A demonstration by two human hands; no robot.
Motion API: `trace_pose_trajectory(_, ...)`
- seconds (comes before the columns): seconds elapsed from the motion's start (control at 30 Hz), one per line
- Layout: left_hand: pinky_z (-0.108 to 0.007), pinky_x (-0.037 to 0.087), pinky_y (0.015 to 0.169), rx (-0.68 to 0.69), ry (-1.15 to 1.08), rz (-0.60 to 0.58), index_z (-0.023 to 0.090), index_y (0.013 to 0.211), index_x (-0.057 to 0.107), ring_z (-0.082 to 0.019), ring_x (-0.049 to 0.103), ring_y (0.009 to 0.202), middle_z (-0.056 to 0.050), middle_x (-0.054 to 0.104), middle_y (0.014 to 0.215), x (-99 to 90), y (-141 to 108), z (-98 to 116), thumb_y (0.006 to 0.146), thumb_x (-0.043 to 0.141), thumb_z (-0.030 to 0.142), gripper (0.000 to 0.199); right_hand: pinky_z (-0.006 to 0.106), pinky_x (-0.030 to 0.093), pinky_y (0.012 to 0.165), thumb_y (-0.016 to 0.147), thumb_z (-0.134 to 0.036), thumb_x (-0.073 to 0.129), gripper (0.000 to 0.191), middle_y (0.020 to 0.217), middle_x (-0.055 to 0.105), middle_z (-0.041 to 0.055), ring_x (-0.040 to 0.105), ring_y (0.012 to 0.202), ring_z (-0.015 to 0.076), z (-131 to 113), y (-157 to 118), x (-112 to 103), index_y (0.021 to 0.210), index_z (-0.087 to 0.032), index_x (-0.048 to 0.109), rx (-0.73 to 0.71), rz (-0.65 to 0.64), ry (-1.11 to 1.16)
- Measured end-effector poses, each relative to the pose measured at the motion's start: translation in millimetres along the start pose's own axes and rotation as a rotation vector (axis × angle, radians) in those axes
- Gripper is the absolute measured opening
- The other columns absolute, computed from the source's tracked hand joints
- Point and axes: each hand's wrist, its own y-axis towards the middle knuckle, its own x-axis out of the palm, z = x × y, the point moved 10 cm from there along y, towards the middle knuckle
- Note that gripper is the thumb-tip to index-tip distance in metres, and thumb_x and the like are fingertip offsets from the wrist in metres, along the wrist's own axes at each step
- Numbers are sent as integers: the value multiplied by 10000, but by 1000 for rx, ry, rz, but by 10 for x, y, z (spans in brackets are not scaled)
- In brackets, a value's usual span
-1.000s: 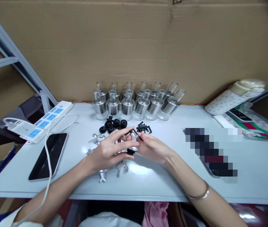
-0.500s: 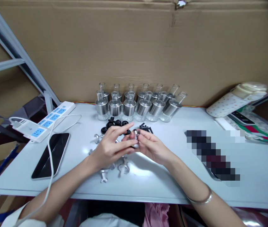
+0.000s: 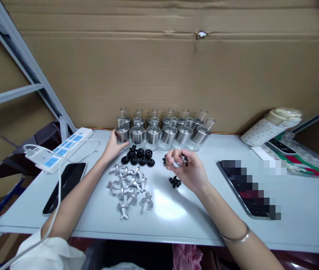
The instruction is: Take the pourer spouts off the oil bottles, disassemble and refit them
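My left hand [image 3: 113,147] is wrapped round the leftmost front glass bottle [image 3: 122,132], which has a metal sleeve and stands upright in its row. The thumb lies along the bottle's lower front. In the curled fingers of my right hand [image 3: 190,168] sits a silver metal pourer part [image 3: 177,162], mostly hidden, with a black bit showing beside it. Several similar silver pourer parts [image 3: 124,183] lie loose at front left. Behind them are several black ribbed stoppers [image 3: 140,153]. A small cluster of black pieces [image 3: 175,182] lies below my right hand.
Two rows of sleeved bottles [image 3: 169,135] stand before the cardboard wall [image 3: 159,75]. On the left are a power strip [image 3: 63,148], a phone [image 3: 66,183] and a white cable [image 3: 60,180]. A dark device [image 3: 243,191] and a dotted flask [image 3: 266,129] are on the right.
My left hand has left my right hand and moved back and left to the end bottle. My right hand has shifted slightly right with the metal part. The view has tilted up.
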Motion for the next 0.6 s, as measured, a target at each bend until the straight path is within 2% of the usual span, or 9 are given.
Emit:
trace_pose_trajectory(0.1, -406, 469, 846, -4, -2, 23, 186, 932, 457, -243, 591, 878, -29, 575, 860, 21, 15, -29, 641, 737, 312, 423, 280, 364, 489, 790, -406, 472, 367, 584, 427, 6, 366, 530, 127, -38, -6, -60, 507, -210, 345, -45, 56, -8)
trace_pose_trajectory(0.17, -391, 466, 834, 2, -3, 64, 194, 896, 442, -226, 579, 847, -1, 541, 807, -27, 13, 16, 651, 734, 314, 400, 271, 337, 470, 772, -385, 482, 354, 563, 426, 2, 363, 504, 120, -56, -11, -97, 496, -207, 349, -61, 85, 20)
trace_pose_trajectory(0.23, -391, 453, 870, 19, -3, 117, 199, 921, 426, -222, 570, 885, -3, 537, 842, -117, -10, 118, 660, 741, 334, 431, 255, 294, 443, 756, -369, 487, 340, 535, 413, -4, 348, 479, 114, -74, -15, -143, 490, -208, 350, -71, 113, 41)
trace_pose_trajectory(0.3, -399, 450, 899, 56, -14, 178, 208, 972, 400, -229, 565, 942, -25, 543, 933, -232, -87, 294, 661, 753, 391, 505, 239, 250, 416, 753, -381, 486, 345, 503, 385, -15, 316, 453, 108, -82, -19, -204, 489, -213, 341, -71, 151, 50)
trace_pose_trajectory(0.4, -416, 481, 894, 253, -125, 262, 225, 1042, 370, -245, 575, 993, -58, 543, 1040, -393, -387, 783, 646, 763, 488, 617, 223, 211, 384, 782, -451, 494, 394, 478, 358, -33, 272, 417, 94, -60, -23, -288, 509, -219, 331, -39, 210, 61)
trace_pose_trajectory(0.43, -418, 495, 882, 309, -167, 237, 228, 1067, 370, -248, 578, 1000, -65, 539, 1053, -389, -525, 957, 650, 754, 516, 635, 218, 204, 375, 795, -488, 499, 420, 480, 358, -38, 262, 405, 87, -46, -21, -301, 521, -219, 330, -22, 218, 61)
trace_pose_trajectory(0.47, -417, 514, 849, 350, -213, 156, 228, 1082, 381, -246, 589, 974, -70, 543, 1037, -325, -670, 1126, 673, 731, 533, 619, 214, 200, 368, 807, -531, 498, 448, 487, 365, -41, 256, 396, 81, -35, -19, -309, 535, -219, 329, -6, 221, 57)
trace_pose_trajectory(0.53, -417, 547, 788, 442, -298, -168, 229, 1091, 416, -246, 608, 925, -75, 558, 991, -19, -1038, 1475, 743, 656, 538, 524, 209, 198, 356, 818, -622, 471, 497, 509, 380, -44, 248, 387, 73, -26, -14, -316, 564, -220, 325, 12, 220, 45)
trace_pose_trajectory(0.6, -446, 548, 831, 551, -420, -426, 229, 1145, 422, -282, 595, 1008, -101, 556, 1037, 226, -1495, 1752, 748, 652, 467, 516, 211, 219, 352, 823, -681, 412, 515, 544, 398, -39, 260, 393, 73, -52, -12, -337, 600, -225, 324, -8, 229, 42)
